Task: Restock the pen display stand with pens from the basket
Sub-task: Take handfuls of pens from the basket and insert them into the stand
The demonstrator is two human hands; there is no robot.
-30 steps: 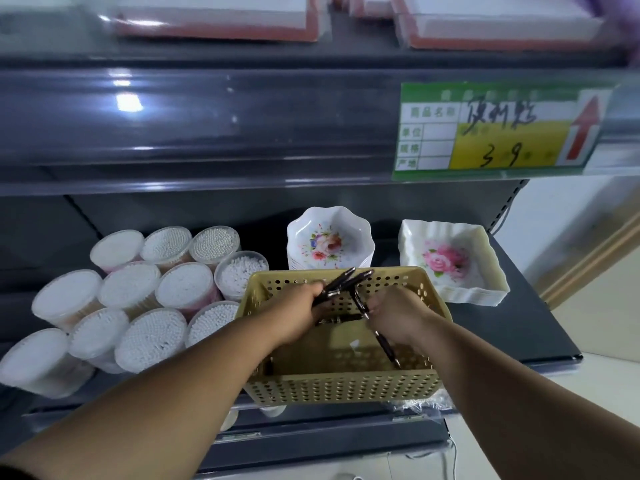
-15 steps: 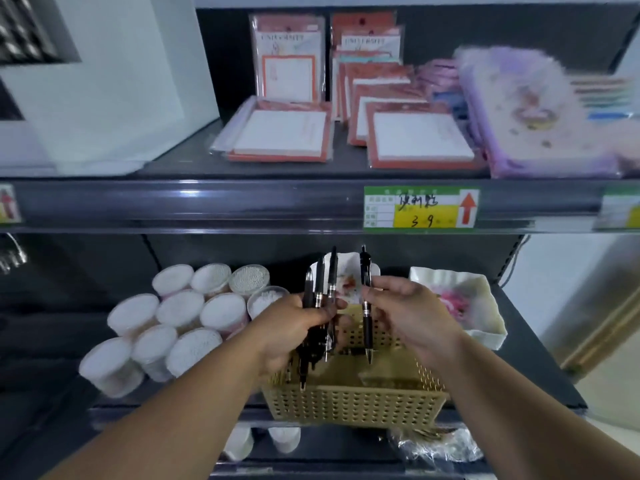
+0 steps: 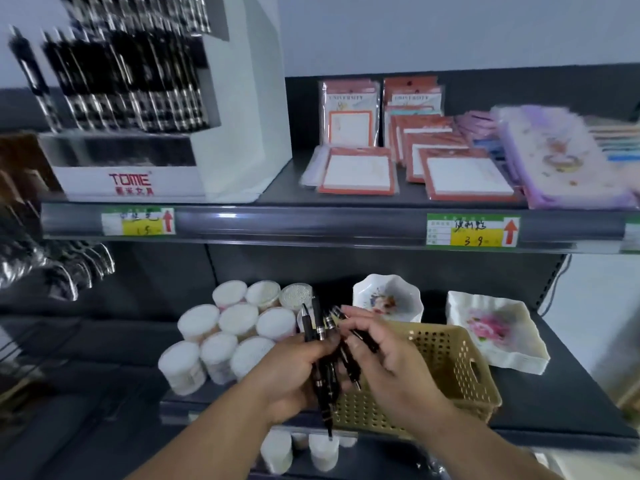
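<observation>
"Head view, shop shelving: where are the pens [image 3: 317, 329]?"

"Bunched upright in the left hand [image 3: 287, 375], fingers curled tight round the black barrels, tips pointing down in front of the basket [image 3: 450, 358]."

"And the right hand [image 3: 394, 368]?"

"It pinches one pen [image 3: 363, 337], slanted, between thumb and fingers, just beside the bunch. The forefinger lies along it."

"The basket?"

"Tan, perforated, on the lower shelf [image 3: 540, 403], under and behind the right wrist. Its inside is hidden by the hands."

"The stand [image 3: 239, 116]?"

"White, marked TOME, on the upper shelf [image 3: 311, 223] at far left, well apart from both hands. Rows of black pens stand in its tiers, blurred."

"What else is there?"

"Round white tubs [image 3: 239, 320] stacked left of the hands. Two flowered dishes [image 3: 388, 299] behind and right of the basket. Orange-edged notepads [image 3: 360, 171] and pastel packets on the upper shelf, right of the stand. Green-and-yellow price tags [image 3: 472, 231] are fixed on that shelf's rail."
</observation>
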